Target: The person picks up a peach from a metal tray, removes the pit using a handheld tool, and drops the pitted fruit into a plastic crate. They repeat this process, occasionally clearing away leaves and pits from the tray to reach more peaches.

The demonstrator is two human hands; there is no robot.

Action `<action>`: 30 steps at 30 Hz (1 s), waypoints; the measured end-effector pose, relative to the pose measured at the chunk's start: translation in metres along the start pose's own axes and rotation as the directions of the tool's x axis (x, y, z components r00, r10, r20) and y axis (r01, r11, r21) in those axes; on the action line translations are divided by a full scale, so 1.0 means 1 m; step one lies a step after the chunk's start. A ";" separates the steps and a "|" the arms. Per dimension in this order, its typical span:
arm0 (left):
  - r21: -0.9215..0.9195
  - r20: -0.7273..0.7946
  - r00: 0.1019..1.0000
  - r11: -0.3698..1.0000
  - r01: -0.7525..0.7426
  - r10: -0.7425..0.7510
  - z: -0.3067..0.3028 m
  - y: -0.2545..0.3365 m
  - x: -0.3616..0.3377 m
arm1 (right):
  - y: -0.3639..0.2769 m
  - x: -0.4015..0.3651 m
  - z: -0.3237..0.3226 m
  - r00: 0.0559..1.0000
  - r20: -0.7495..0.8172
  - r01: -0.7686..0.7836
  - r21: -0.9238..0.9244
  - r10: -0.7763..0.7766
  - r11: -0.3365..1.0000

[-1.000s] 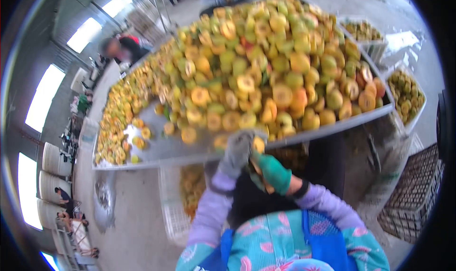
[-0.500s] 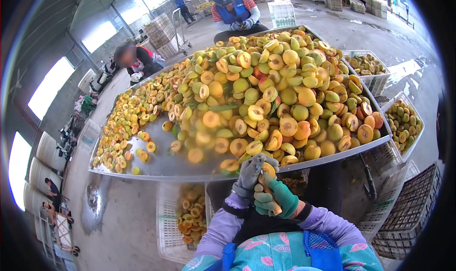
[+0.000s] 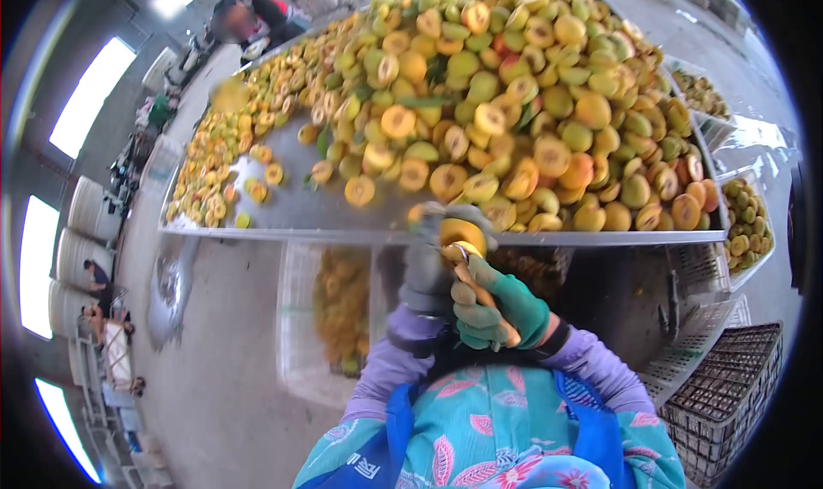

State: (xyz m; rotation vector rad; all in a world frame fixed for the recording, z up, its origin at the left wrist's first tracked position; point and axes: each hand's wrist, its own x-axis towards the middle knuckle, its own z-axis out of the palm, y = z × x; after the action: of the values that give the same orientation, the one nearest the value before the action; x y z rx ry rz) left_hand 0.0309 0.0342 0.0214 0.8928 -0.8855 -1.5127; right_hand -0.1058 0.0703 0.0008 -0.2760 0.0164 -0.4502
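Note:
My left hand (image 3: 425,266), in a grey glove, is closed around a yellow peach (image 3: 464,234) just in front of the table's near edge. In a green glove, my right hand (image 3: 507,311) grips a wooden-handled pitting tool (image 3: 477,285). The tool's metal end touches the near side of the peach. Beyond my hands, a large heap of whole and halved peaches (image 3: 506,120) covers much of the metal table (image 3: 291,206). Fingers of the left hand partly hide the peach.
A white crate (image 3: 296,318) with fruit stands below the table at left. To the right are more fruit crates (image 3: 746,223) and a stacked dark crate (image 3: 724,395). A co-worker (image 3: 261,22) sits at the table's far left. A blurred yellow shape (image 3: 230,95) shows over the left side.
The view has tipped downward, so table and hands appear higher. More of the peach in my left hand shows now. The blurred fruit shapes over the table's middle are gone.

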 end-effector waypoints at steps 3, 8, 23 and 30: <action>0.078 -0.381 0.925 0.996 0.033 -0.001 -0.106 0.004 -0.022 | -0.002 -0.017 -0.006 0.974 -0.226 0.038 0.203 0.008 0.979; 0.990 -0.106 0.954 -0.056 0.127 0.280 -0.198 0.054 0.056 | 0.004 -0.025 -0.071 0.861 -0.483 -0.031 0.256 0.156 0.966; 0.539 0.123 0.964 0.800 -0.263 0.234 -0.083 0.001 0.057 | -0.029 0.008 -0.024 0.677 -0.677 -0.069 -0.448 -0.288 0.891; 0.710 0.210 0.940 0.619 -0.335 0.268 -0.034 -0.034 0.045 | -0.015 0.022 -0.037 0.573 -0.401 -0.376 -0.904 -0.715 0.205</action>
State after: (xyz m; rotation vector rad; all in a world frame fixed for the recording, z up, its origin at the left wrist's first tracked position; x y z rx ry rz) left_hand 0.0424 -0.0092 -0.0273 1.1766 -1.6943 -0.8633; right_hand -0.0955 0.0379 -0.0297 -1.4153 1.3343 -0.7869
